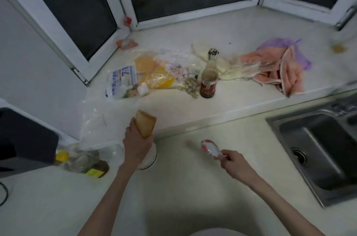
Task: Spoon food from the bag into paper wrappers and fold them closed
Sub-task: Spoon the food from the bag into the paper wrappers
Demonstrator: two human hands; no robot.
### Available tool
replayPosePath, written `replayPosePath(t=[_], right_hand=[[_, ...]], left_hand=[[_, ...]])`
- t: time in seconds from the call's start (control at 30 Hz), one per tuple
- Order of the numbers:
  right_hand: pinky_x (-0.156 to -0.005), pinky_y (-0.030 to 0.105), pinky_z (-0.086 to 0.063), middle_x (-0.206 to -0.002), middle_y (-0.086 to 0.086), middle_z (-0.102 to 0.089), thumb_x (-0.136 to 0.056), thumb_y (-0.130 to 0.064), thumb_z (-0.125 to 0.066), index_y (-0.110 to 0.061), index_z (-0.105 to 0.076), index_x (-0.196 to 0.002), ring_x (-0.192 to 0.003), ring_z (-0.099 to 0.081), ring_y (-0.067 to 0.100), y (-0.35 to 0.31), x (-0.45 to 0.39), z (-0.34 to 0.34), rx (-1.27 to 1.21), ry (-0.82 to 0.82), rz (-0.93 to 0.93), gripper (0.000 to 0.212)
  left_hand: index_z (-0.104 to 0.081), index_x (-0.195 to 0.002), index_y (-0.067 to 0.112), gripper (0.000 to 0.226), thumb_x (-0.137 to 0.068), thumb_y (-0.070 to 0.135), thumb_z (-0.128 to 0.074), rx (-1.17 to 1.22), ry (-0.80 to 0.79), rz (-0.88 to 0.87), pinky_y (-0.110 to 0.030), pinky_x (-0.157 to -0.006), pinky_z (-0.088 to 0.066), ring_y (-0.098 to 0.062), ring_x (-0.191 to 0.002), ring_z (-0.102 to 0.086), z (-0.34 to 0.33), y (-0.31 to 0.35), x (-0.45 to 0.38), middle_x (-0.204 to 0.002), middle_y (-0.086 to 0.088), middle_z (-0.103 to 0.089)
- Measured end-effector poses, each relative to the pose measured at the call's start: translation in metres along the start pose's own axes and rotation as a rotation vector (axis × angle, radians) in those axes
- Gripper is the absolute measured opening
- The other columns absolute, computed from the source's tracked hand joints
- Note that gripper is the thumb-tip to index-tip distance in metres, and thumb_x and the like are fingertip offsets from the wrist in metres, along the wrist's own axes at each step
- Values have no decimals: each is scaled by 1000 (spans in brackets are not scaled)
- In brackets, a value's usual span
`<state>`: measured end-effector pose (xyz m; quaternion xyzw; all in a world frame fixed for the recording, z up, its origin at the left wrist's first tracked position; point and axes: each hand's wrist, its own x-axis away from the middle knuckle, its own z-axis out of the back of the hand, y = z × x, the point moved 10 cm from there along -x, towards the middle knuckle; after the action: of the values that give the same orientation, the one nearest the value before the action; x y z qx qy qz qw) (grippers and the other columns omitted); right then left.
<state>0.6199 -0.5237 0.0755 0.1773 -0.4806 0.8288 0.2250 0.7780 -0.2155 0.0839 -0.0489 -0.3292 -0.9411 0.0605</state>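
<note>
Gripping a brown paper wrapper (145,123) upright above the worktop (193,187), the left hand (136,145) curls its fingers round it; the right hand (232,162) pinches a spoon (210,149) nearby.

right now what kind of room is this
Most likely a home kitchen: a steel sink is set into the pale counter, a sauce bottle stands on the window ledge, and food bags lie beside it.
</note>
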Motion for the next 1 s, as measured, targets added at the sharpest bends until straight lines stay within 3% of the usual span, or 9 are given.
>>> replayPosePath(t=[0.1, 0.17, 0.27, 0.4, 0.57, 0.73, 0.87, 1.0], right_hand=[[-42, 16, -30, -58, -3, -51, -93, -16, -50, -5, -68, -91, -43, -40, 5, 20, 29, 14, -19, 50, -29, 21], [-41, 17, -30, -58, -2, -51, -93, -14, -49, -6, -68, -90, -43, -40, 8, 36, 51, 25, -77, 95, -56, 21], [-36, 18, -29, -57, 0, -49, -95, -12, -45, -11, -66, -86, -40, -37, 10, 68, 86, 36, -186, 170, -116, 23], [-36, 18, -29, -57, 1, -49, -96, -12, -45, -10, -66, -88, -40, -37, 12, 128, 138, 40, -267, 275, -228, 23], [-36, 18, -30, -58, 0, -52, -94, -14, -45, -12, -67, -86, -40, -40, 11, 218, 213, 50, -316, 407, -399, 23], [-35, 17, -27, -54, 2, -48, -93, -12, -44, -10, -66, -84, -37, -35, 12, 297, 283, 75, -455, 554, -525, 23], [-36, 17, -25, -52, 2, -45, -92, -13, -45, -8, -66, -82, -36, -33, 12, 353, 333, 100, -541, 683, -566, 24], [-38, 20, -27, -55, 5, -47, -92, -10, -43, -5, -66, -83, -42, -36, 16, 421, 383, 108, -562, 724, -662, 25]], left_hand=[[-29, -147, 16, 89, -70, 29, -70, 114, -116, -67, -49, -98, -45, -33, -118, -52, -22, 5, 51, -134, -12, -50], [-35, -145, 16, 84, -68, 29, -65, 255, -213, -50, -39, -99, -42, -22, -116, -51, -38, 8, 85, -133, -5, -51], [-40, -138, 21, 80, -61, 32, -56, 360, -387, 78, -30, -83, -41, -15, -92, -56, -66, 4, 131, -119, -2, -56], [-48, -129, 9, 71, -61, 29, -56, 302, -559, 139, -33, -73, -41, -17, -78, -55, -107, -5, 183, -95, -4, -59], [-45, -134, 1, 46, -89, 3, -58, 184, -750, 59, -20, -63, -43, -18, -81, -55, -161, 15, 238, -105, -12, -58], [-43, -133, 13, 49, -87, 23, -59, 72, -874, -136, -42, -88, -47, -30, -101, -59, -193, 76, 282, -110, -10, -59], [-43, -134, 14, 53, -85, 25, -60, 19, -937, -209, -38, -81, -49, -18, -91, -58, -219, 102, 321, -102, 1, -58], [-43, -137, 12, 49, -92, 23, -59, -54, -982, -229, -29, -73, -43, -18, -96, -57, -255, 108, 363, -112, -2, -57]])
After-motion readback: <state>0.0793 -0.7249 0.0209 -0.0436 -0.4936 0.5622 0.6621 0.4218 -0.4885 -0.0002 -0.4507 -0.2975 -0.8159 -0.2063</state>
